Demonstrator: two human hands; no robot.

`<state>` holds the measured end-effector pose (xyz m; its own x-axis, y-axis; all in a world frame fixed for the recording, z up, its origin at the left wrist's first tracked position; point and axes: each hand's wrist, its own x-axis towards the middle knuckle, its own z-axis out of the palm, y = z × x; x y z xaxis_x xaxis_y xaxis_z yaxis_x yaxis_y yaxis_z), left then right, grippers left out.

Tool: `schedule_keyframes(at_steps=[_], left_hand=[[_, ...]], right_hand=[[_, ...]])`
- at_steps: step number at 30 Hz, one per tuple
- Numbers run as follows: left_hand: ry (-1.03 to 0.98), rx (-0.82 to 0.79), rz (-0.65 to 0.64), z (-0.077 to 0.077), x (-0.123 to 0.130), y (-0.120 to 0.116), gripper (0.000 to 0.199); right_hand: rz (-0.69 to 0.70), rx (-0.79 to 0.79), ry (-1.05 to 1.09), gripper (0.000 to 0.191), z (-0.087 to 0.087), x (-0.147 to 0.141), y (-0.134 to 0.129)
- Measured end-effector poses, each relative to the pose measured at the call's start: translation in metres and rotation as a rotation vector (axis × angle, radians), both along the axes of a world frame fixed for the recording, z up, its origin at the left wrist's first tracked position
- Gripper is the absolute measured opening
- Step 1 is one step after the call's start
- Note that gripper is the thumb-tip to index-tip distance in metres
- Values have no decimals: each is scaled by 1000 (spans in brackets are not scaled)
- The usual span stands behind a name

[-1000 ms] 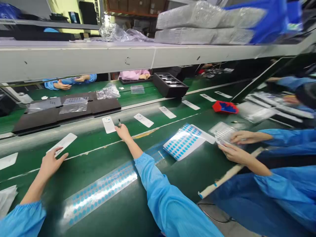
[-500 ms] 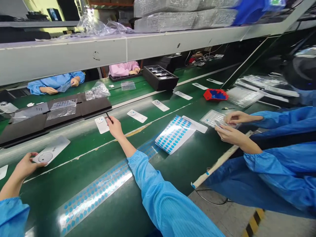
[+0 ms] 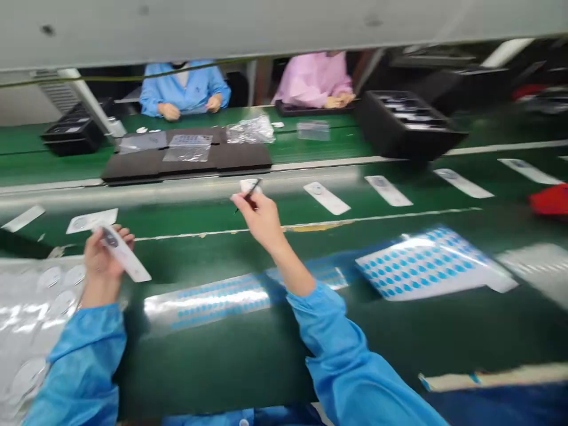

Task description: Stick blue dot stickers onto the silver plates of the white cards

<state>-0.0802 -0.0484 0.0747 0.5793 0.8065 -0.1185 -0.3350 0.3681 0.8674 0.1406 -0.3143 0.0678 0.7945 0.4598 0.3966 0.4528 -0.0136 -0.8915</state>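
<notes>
My left hand [image 3: 104, 254] is closed round the edge of a white card [image 3: 128, 255] with a round dark mark at its upper end. The card is tilted above the belt. In my right hand [image 3: 262, 220] is a thin black pen-like tool [image 3: 252, 189], pinched between fingers and thumb; blur hides what kind it is. Just behind that hand lies another white card [image 3: 247, 185], partly covered by tool and fingers. A clear sheet of blue dots [image 3: 222, 300] lies flat between my forearms. To the right is a white-backed sheet with blue round stickers [image 3: 417, 266].
More white cards [image 3: 327, 198] lie spaced along the green belt [image 3: 284, 367]. A tray with round pieces [image 3: 33, 319] is at left. Black foam pads [image 3: 186, 161] and a black box [image 3: 406, 124] stand beyond. Two people sit opposite; a shelf beam [image 3: 284, 29] crosses overhead.
The view has swung left and down, bringing the left tray into sight and leaving the co-worker's hands at right out of frame. The card in my left hand has turned. My right hand keeps the tool.
</notes>
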Motion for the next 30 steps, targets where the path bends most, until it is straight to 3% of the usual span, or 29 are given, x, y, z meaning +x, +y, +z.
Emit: schedule_keyframes(at_steps=[3,7,9,12,15,18,23,30], left_hand=[[-160,-177,40,-26,-10,-4,33],[-182,-328,29,-57,-16,-10,16],[-183,-376,-47,-66,-16,-15,19],[-142,-368,-240,-76,-14,-26,45],[-79,-305,-406,-86,-11,-34,66],[-55,-271,-488,-97,-8,-38,64],[-112,-263,-529,-105,-6,-41,56],[-128,-271,-522,-101,-6,-42,65]], right_hand=[[113,43,87,37,-15,-40,6],[398,-104,314,39,-56,-100,9],[501,-174,457,44,-76,-127,7],[586,-251,602,45,-94,-159,3],[643,-306,601,42,-99,-181,2],[607,-334,496,39,-101,-193,3],[596,-375,447,36,-103,-196,2],[618,-378,531,41,-99,-193,3]])
